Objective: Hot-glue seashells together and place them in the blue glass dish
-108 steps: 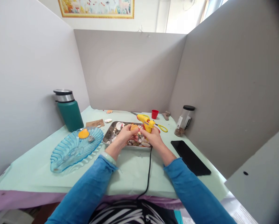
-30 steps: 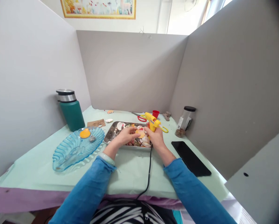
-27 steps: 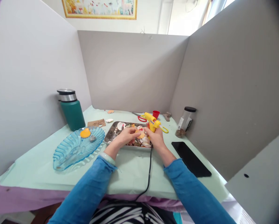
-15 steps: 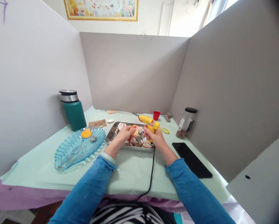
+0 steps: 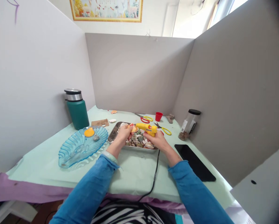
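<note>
My right hand (image 5: 158,140) is wrapped round the handle of a yellow glue gun (image 5: 146,127), its nozzle pointing left. A black cord (image 5: 156,171) runs from it down over the table's front edge. In my left hand (image 5: 124,134) an orange shell (image 5: 134,128) is pinched, close to the nozzle; a small red spot shows near the fingertips. Both hands hover over a metal tray (image 5: 113,133) filled with shells and small stones (image 5: 138,140). To the left lies a blue shell-shaped glass dish (image 5: 76,149) bearing an orange shell (image 5: 89,132) and a grey lump (image 5: 96,137).
A green bottle (image 5: 77,112) stands behind the dish, near a brown card (image 5: 100,123). Behind the tray are red-and-yellow scissors (image 5: 146,119), yellow-handled scissors (image 5: 165,130) and a red cup (image 5: 158,116). At right are a lidded jar (image 5: 188,125) and a black phone (image 5: 195,162). Grey panels enclose the table.
The glue gun has swung level and lower, uncovering the scissors behind it. My left hand has drawn the orange shell slightly left, beside the nozzle. The whole view has shifted a little.
</note>
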A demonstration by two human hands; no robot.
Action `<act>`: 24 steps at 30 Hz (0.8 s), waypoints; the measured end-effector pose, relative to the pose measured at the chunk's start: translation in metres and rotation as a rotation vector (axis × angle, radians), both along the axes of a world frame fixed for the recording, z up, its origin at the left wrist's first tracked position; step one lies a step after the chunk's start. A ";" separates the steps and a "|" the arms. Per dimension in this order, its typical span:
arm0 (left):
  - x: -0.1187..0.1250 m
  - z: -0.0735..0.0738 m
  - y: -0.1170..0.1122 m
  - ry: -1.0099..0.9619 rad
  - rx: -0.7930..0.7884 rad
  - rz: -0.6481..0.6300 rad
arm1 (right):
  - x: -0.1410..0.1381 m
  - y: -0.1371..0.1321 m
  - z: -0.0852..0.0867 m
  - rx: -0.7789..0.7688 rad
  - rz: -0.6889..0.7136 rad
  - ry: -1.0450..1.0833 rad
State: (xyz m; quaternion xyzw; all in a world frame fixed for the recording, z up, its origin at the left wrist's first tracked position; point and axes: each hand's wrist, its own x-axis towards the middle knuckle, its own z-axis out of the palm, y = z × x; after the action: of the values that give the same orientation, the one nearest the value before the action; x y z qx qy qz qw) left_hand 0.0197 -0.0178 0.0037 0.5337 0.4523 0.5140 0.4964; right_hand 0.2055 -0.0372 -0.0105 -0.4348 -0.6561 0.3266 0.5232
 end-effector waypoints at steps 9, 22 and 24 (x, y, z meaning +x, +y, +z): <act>0.002 -0.005 0.003 -0.140 -0.073 -0.065 | 0.000 0.002 -0.002 -0.019 -0.024 -0.067; 0.003 -0.005 0.002 -0.200 -0.075 -0.047 | -0.001 0.001 0.000 -0.107 -0.002 -0.048; 0.003 -0.005 0.002 -0.189 -0.063 -0.055 | -0.001 0.001 0.000 -0.109 0.000 -0.046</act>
State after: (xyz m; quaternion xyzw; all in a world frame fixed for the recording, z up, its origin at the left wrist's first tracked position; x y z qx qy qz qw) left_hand 0.0226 -0.0161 -0.0012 0.4791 0.4044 0.5338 0.5675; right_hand 0.2046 -0.0365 -0.0101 -0.4700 -0.6491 0.3517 0.4837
